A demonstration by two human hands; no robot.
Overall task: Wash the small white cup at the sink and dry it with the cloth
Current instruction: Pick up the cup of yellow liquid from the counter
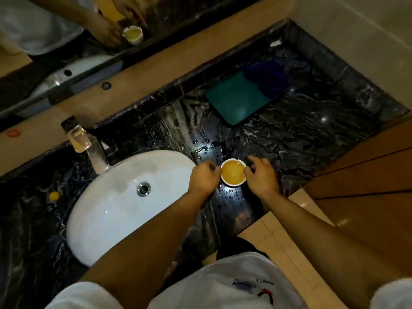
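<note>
The small white cup (233, 172) stands upright on the dark marble counter (312, 139), just right of the sink, and holds a yellowish liquid. My left hand (204, 178) is at its left side with curled fingers touching the rim. My right hand (260, 175) grips the cup's right side, thumb and fingers curled at the rim. A blue cloth (265, 78) lies bunched on the far corner of a teal tray (236, 99) further back on the counter. The white oval sink (107, 210) lies to the left, its drain (143, 188) open.
A chrome tap (87, 143) stands behind the sink. A mirror along the back wall reflects the cup and hands. Water drops lie on the counter around the cup. A small yellow spot (54, 195) sits left of the sink. A wooden cabinet (367, 170) borders the right.
</note>
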